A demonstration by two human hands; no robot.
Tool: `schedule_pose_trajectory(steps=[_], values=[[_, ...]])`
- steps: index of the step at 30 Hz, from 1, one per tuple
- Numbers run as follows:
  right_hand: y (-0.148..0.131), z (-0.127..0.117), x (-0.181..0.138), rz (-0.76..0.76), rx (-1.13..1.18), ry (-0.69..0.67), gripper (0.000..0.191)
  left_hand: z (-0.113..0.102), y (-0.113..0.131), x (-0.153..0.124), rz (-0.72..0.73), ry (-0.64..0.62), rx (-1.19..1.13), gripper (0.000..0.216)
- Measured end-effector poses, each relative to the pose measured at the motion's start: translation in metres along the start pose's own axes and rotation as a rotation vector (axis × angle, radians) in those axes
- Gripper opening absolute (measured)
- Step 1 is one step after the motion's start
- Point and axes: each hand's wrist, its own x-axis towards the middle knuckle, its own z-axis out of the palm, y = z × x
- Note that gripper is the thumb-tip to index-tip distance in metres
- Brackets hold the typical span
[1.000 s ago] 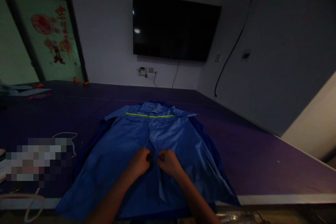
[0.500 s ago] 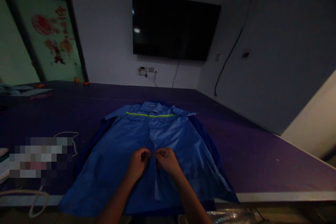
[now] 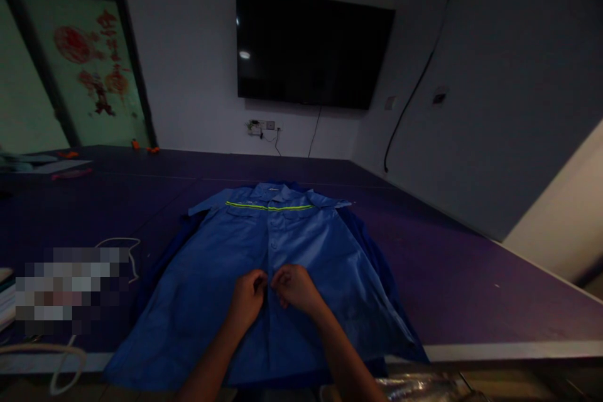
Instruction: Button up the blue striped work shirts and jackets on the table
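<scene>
Head view has both my hands at the middle of the blue shirt (image 3: 230,242), my left hand (image 3: 245,303) and right hand (image 3: 299,290) almost meeting over its front opening. My fingers (image 3: 254,275) on each side are pinched, thumb against forefinger, grasping the shirt's two front edges; whether a button sits between them is too small to tell. A second ago my hands stood a little farther apart, and the cloth below them buckled into a loose fold, pale and turned out half a second later. Now that fold has flattened, and the opening (image 3: 269,336) runs nearly straight from my fingers toward the hem. The shirt itself has stayed put: spread face up on the purple platform (image 3: 471,289), collar away from me, hem over the near white edge. A darker garment (image 3: 366,239) shows beneath, and the yellow-green stripe (image 3: 292,208) crosses the chest as before.
</scene>
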Motion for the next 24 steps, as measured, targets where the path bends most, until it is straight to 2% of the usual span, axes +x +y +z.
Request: schedule_pose_trajectory(steps=[16, 22, 24], values=[[0.0052, 0.0025, -0.0016, -0.033, -0.084, 0.032, 0.005, -0.0006, 0.0000, 0.0003, 0.001, -0.009, -0.024, 0.020], [0.0043, 0.0041, -0.0022, -0.175, -0.239, 0.170, 0.005, -0.0002, 0.0026, 0.0005, 0.013, 0.061, -0.054, 0.021], [0.0057, 0.0047, -0.0016, -0.187, -0.246, 0.178, 0.005, 0.0002, 0.0021, 0.0008, 0.003, 0.059, -0.067, 0.020]])
